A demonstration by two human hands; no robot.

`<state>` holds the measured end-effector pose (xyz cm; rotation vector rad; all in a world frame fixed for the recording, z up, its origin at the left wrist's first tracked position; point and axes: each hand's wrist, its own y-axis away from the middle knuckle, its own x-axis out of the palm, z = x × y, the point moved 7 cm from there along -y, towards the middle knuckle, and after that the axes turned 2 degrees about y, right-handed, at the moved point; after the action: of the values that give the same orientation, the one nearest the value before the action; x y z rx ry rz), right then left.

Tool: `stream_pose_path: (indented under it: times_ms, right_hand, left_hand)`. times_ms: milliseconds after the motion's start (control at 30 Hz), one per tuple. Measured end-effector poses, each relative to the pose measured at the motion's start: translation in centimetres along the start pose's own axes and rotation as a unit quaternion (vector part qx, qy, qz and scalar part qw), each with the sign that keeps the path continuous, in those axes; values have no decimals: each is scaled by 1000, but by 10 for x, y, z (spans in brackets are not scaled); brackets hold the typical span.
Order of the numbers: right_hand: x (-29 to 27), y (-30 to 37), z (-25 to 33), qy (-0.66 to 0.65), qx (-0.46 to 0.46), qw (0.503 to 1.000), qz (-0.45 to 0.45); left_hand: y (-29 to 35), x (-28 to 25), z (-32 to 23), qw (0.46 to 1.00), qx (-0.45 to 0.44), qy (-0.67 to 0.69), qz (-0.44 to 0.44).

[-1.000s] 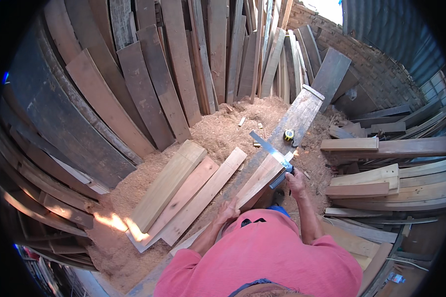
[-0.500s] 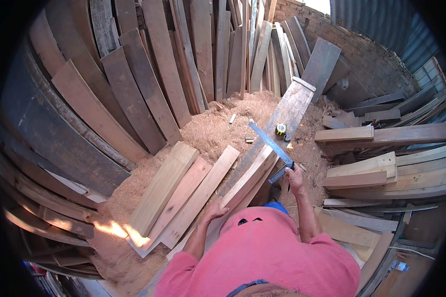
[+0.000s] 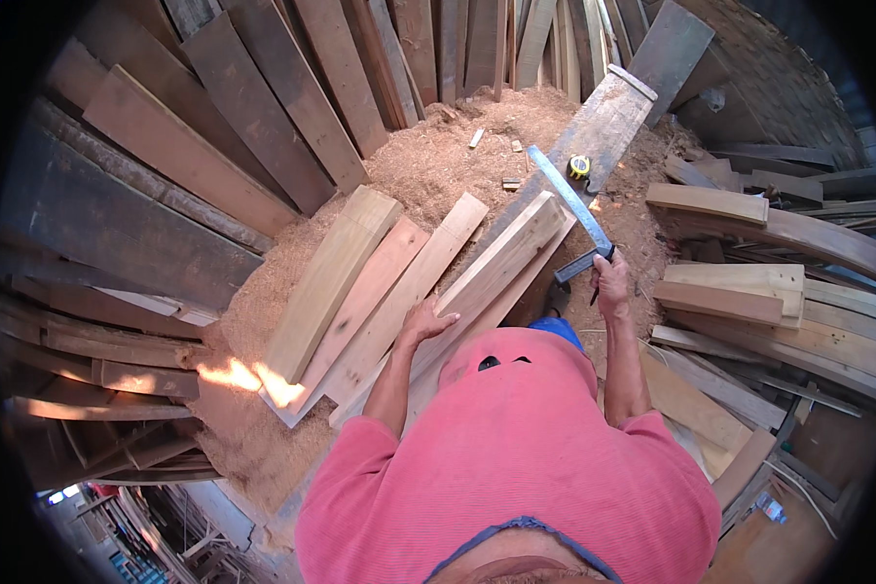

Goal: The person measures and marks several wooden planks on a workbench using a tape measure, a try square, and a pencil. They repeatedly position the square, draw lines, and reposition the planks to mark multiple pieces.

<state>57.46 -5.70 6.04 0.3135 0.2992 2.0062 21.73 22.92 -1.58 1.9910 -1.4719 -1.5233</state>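
Note:
My right hand (image 3: 611, 282) is closed round the dark stock of a carpenter's square (image 3: 572, 200). The square's long metal blade points up and left, past the far end of a pale plank. A thin dark stick, too small to name surely, pokes out below that hand. My left hand (image 3: 426, 321) grips the pale plank (image 3: 504, 251) along its left side, near my body, thumb across its top. The plank lies slanting on a long worn board (image 3: 608, 112). On that board, beyond the blade, sits a yellow and black tape measure (image 3: 579, 166).
Three loose planks (image 3: 384, 297) lie side by side left of my left hand. Sawdust (image 3: 428, 165) covers the ground. Tall boards (image 3: 253, 107) lean at the back and left. Stacked timber (image 3: 735, 292) stands to my right, with a plastic bottle (image 3: 771, 507) at lower right.
The pale plank has turned so that a broader face shows upward. My left hand has shifted farther up along it. The square stays in my right hand; the whole view has tilted downward.

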Motion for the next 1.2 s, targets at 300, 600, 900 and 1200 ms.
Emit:
stream_pose_path:
  times_ms: [300,600,900,1200]
  right_hand:
    - [30,-18,-10,16,18,995,98]
    - [75,-36,-5,53,29,982,179]
    - [57,-14,-25,158,69,971,167]
    - [74,38,-90,157,162,957,182]
  left_hand:
    - [22,3,-18,999,38,5,-25]
    - [48,14,-31,991,45,23,-126]
    - [53,46,-20,996,4,-1,-86]
    - [33,7,-115,967,173,93,-160]
